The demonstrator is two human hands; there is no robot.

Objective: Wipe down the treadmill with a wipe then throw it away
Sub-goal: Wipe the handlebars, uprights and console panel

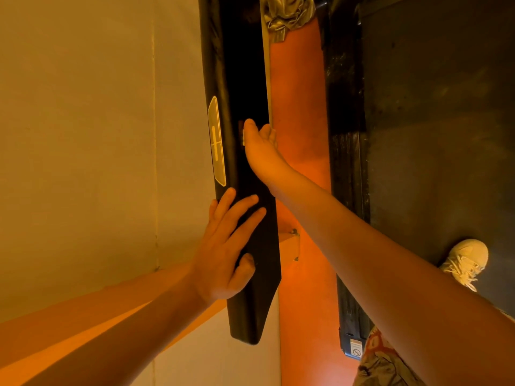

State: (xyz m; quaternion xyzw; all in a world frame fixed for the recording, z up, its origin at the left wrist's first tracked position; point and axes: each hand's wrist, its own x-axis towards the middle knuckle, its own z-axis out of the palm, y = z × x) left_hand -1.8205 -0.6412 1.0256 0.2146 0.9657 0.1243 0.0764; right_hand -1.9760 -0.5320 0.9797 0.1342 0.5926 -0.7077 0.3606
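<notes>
Left hand (223,254) rests flat, fingers straight, on the handrail (252,313) — right hand (260,154) curls fingers round its edge.

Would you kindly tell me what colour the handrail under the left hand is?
The handrail is black, with a pale label; the head view shows it.

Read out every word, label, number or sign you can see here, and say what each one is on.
No word or number is legible.
On the black padded handrail, a pale oval plate: line markings only, no readable letters.
On the black treadmill side rail, a white sticker: crossed-circle prohibition sign; print too small.
</notes>
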